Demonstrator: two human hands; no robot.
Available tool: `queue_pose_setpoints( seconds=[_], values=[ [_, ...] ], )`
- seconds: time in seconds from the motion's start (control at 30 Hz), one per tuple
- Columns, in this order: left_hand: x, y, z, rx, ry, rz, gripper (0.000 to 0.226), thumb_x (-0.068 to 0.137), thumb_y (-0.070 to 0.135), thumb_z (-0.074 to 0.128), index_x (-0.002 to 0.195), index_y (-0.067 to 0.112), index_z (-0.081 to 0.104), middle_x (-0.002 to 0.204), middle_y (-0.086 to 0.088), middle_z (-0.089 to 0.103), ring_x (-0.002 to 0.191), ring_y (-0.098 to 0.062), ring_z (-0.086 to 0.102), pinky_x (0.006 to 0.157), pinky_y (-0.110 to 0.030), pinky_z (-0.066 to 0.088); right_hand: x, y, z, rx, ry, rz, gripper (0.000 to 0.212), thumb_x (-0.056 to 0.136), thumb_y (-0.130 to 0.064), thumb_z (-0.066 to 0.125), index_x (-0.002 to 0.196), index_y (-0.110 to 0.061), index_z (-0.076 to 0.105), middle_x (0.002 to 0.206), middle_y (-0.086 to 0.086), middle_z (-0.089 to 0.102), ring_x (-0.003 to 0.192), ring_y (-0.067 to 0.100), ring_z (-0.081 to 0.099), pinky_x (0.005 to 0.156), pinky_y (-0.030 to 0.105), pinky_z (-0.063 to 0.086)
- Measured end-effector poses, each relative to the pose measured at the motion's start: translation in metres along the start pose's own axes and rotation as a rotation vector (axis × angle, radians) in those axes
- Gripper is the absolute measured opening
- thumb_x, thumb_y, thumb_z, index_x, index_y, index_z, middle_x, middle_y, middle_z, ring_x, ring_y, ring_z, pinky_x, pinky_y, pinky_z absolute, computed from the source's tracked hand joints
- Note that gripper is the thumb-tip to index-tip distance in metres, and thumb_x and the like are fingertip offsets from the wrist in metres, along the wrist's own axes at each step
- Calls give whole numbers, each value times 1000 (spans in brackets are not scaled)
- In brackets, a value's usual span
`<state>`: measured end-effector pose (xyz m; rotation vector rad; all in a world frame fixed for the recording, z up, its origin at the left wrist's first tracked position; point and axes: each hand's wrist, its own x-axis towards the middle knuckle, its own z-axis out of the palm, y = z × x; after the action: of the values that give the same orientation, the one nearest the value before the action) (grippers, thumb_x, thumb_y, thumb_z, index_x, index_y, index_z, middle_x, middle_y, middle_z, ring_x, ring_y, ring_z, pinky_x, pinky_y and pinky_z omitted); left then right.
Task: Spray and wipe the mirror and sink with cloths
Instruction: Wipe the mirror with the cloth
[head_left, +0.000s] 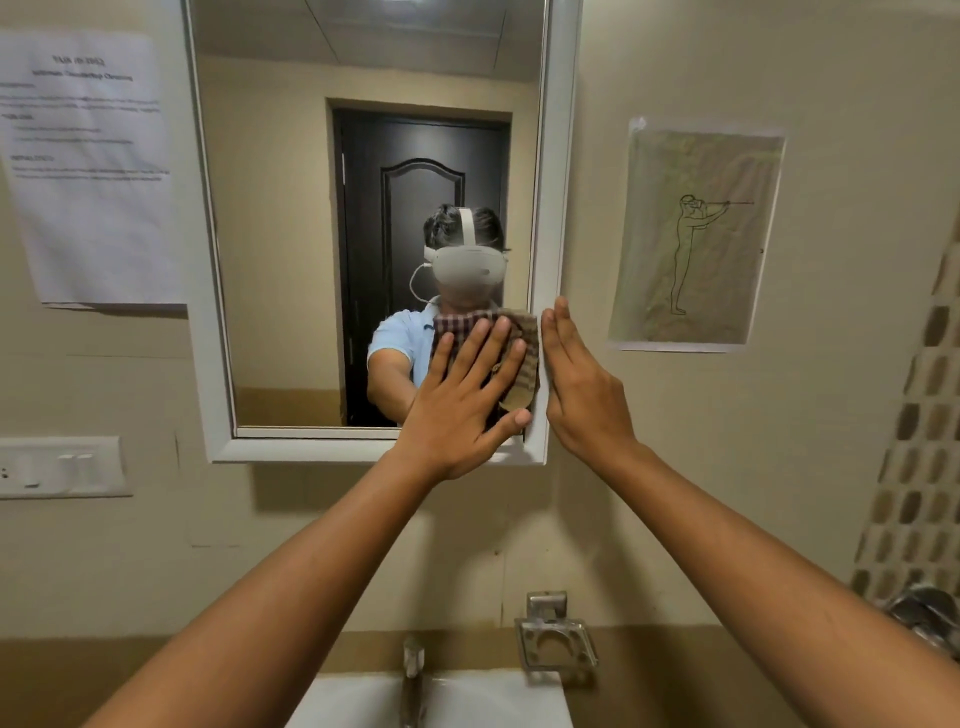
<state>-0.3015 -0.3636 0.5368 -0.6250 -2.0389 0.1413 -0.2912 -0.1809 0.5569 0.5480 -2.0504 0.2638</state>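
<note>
A white-framed mirror (322, 218) hangs on the beige wall. My left hand (465, 395) lies flat with spread fingers on a checked brown cloth (524, 364), pressing it against the mirror's lower right corner. My right hand (576, 384) is held edge-on with straight fingers against the right side of the mirror frame (556, 208), holding nothing. Below, the white sink (467, 696) and its metal tap (413, 675) sit at the bottom edge of the view. No spray bottle is visible.
A printed paper sheet (88, 166) is taped left of the mirror, a drawing sheet (693, 234) to the right. A switch plate (62, 466) sits lower left. A metal soap holder (556, 642) projects above the sink. Mosaic tiles (919, 467) run down the right.
</note>
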Motion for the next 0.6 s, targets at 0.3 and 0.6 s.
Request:
queue_pose_setpoints(
  seconds=[0.3,0.6],
  values=[
    [-11,2,8,35,24,15,60,103,36,31,157,21,11,165,-6,1,152,-24,-3,122,-49,2,-2,-2,3,-6,19,21,83,82,5,46,156,-15,14,164,0,7,81,27,64,49,28,37],
    [-8,-9,3,59,-9,59,61,101,34,33,157,22,10,165,-6,3,152,-25,-3,122,-48,3,-5,-11,8,17,66,53,79,86,5,46,156,-16,14,164,1,9,81,29,64,50,31,45]
  ],
)
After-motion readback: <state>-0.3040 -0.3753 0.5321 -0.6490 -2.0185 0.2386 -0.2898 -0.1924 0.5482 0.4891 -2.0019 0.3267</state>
